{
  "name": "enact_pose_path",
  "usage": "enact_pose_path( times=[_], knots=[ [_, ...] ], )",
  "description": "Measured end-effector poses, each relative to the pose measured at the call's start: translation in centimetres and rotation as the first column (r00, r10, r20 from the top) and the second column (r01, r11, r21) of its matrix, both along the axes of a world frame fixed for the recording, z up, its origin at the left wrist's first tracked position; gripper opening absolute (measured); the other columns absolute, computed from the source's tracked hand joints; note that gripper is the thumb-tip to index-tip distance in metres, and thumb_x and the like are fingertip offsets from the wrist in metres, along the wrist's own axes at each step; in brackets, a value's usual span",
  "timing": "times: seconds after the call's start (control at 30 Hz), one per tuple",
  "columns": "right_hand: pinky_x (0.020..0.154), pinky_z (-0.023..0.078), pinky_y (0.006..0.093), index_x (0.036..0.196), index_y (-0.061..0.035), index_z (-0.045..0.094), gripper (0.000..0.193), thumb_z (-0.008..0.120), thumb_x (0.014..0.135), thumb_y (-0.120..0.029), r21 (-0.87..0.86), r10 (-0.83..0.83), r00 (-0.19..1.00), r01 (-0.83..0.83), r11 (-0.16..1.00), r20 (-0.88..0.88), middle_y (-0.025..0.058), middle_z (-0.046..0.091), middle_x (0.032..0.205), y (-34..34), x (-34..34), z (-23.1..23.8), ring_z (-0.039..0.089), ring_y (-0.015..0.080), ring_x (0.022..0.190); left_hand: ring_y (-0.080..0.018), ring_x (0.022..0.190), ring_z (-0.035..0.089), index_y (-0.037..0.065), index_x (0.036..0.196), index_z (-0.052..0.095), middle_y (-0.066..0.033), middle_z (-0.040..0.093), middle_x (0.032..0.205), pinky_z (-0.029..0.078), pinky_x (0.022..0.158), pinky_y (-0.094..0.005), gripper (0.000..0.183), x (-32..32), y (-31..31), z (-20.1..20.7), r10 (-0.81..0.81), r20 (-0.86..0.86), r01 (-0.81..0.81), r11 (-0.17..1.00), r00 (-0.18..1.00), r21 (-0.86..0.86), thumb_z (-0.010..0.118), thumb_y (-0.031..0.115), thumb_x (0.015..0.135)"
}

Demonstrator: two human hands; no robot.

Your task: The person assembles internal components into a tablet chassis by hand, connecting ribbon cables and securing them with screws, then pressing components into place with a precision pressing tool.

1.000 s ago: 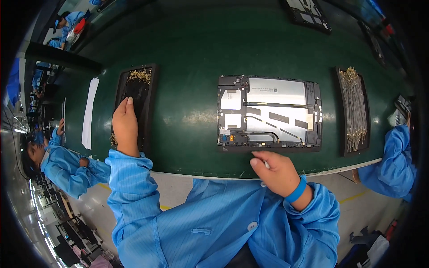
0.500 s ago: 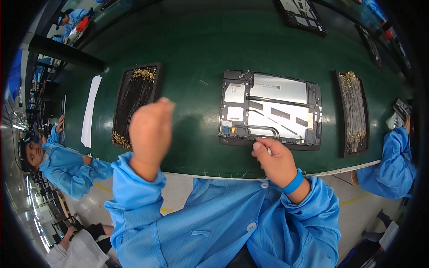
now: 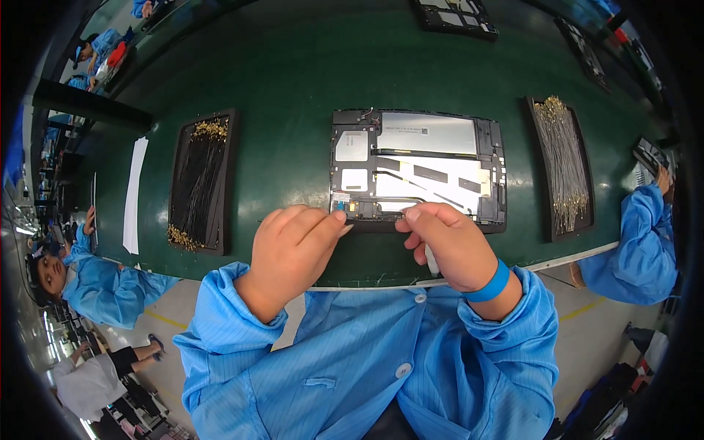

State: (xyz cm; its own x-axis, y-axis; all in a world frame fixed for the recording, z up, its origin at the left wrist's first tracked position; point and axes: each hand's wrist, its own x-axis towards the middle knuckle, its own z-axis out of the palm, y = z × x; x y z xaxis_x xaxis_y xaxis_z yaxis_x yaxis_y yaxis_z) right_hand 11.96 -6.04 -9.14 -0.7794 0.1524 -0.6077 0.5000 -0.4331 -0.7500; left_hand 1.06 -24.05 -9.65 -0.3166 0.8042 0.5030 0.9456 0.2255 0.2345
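An opened tablet (image 3: pixel 490 147) lies on the green table in front of me, its silver battery, black flat cables and dark frame exposed. My left hand (image 3: pixel 290 246) is at the tablet's lower left corner, beside a small blue and yellow part. Its fingers are pressed together; what they may pinch is hidden. At the middle of the tablet's lower edge, my right hand (image 3: pixel 451 238), with a blue wristband, has its thumb and index finger close together. A slim white tool (image 3: pixel 432 261) shows partly beneath its curled fingers.
A dark tray (image 3: pixel 226 176) of black cables with gold ends stands at left, past it white paper strips (image 3: pixel 135 194). At right, another tray (image 3: pixel 539 165) holds grey cables. A second tablet (image 3: pixel 458 18) lies at the far edge. Co-workers sit on both sides.
My left hand has come from beside the black-cable tray to the tablet's lower left corner. My right hand stays by the lower edge. The whole view has shifted slightly.
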Motion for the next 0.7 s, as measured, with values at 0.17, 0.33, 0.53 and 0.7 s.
enact_pose_path(
  times=[0.17, 0.33, 0.53, 0.7],
  knots=[
    [0.055, 0.04, 0.0201, 0.09, -0.0023, 0.055, 0.03, 0.049, 0.082, -0.031, -0.08, 0.019, 0.993, -0.01, 0.997, 0.115, 0.0022, 0.054, 0.08, -0.6, 1.7, -1.3, 0.045, 0.0077, 0.065, -0.0186, 0.059, 0.052, 0.008, 0.09, 0.056, -0.0023, 0.054, 0.072, 0.04, 0.049, -0.0297, 0.028, 2.2, 0.7, -1.7, 0.004, 0.199, 0.009, 0.998, 0.98, -0.064, 0.064, 0.011, 0.064],
    [0.053, 0.041, 0.0209, 0.09, -0.003, 0.053, 0.03, 0.05, 0.082, -0.031, -0.244, 0.057, 0.985, -0.016, 0.97, 0.16, 0.003, 0.055, 0.08, -1.3, 2.6, -2.4, 0.046, 0.0086, 0.064, -0.0162, 0.057, 0.05, 0.009, 0.093, 0.056, -0.0009, 0.053, 0.069, 0.04, 0.048, -0.0282, 0.029, 4.1, 1.8, -3.1, -0.074, 0.241, 0.08, 0.997, 0.968, -0.016, 0.061, 0.014, 0.065],
    [0.053, 0.041, 0.0211, 0.089, -0.0032, 0.053, 0.029, 0.05, 0.082, -0.032, -0.157, -0.031, 0.984, 0.059, 0.986, 0.173, 0.0023, 0.055, 0.08, -1.2, 2.0, -2.5, 0.046, 0.0084, 0.065, -0.0155, 0.06, 0.05, 0.008, 0.089, 0.057, -0.0001, 0.052, 0.07, 0.04, 0.05, -0.0275, 0.026, 4.5, 2.4, -3.6, -0.059, 0.289, 0.058, 0.998, 0.955, 0.013, 0.061, 0.014, 0.064],
    [0.053, 0.04, 0.0212, 0.09, -0.0031, 0.053, 0.029, 0.051, 0.082, -0.031, -0.153, -0.012, 0.984, 0.04, 0.987, 0.18, 0.0022, 0.054, 0.079, -1.3, 1.7, -2.1, 0.045, 0.0084, 0.062, -0.0159, 0.06, 0.049, 0.008, 0.087, 0.057, -0.001, 0.051, 0.07, 0.04, 0.051, -0.0274, 0.023, 4.0, 2.7, -3.8, 0.009, 0.229, -0.015, 1.0, 0.974, 0.026, 0.06, 0.011, 0.064]
  ],
)
